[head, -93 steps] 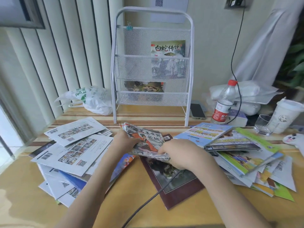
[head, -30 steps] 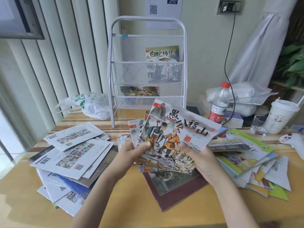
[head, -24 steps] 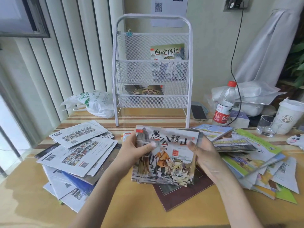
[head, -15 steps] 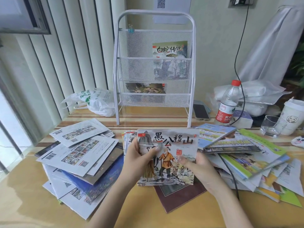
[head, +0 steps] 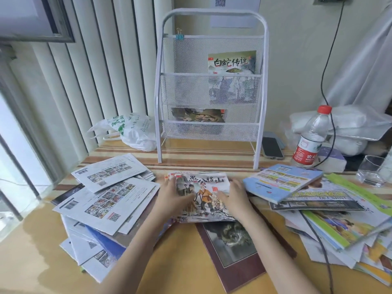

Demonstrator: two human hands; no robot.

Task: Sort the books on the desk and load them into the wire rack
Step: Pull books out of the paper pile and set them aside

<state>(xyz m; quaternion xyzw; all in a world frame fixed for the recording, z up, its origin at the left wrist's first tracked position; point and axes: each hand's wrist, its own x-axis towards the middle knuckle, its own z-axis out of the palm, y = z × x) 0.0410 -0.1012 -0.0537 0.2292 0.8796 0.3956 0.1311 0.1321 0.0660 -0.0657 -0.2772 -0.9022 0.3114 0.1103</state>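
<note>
A stack of thin picture books point(head: 203, 198) lies flat on the desk in front of the white wire rack point(head: 158, 102). My left hand point(head: 172, 200) grips the stack's left edge with the thumb on the cover. My right hand point(head: 234, 199) grips the right edge the same way. In the rack, one book point(head: 232, 62) stands in the upper pocket and another book point(head: 198, 115) in the lower one. A loose pile of white-backed books point(head: 106, 198) spreads out at the left, and a colourful pile point(head: 318, 200) at the right. A brown-bordered book point(head: 233, 242) lies under the stack.
A plastic bag point(head: 133, 130) sits left of the rack. Right of the rack are a phone point(head: 272, 148), a water bottle point(head: 311, 136) and a glass point(head: 371, 170). A black cable point(head: 316, 232) runs down over the right pile. Window blinds stand along the left.
The stack of picture books, held up and tilted a second ago, has come down flat onto the desk. Both hands stay on its edges.
</note>
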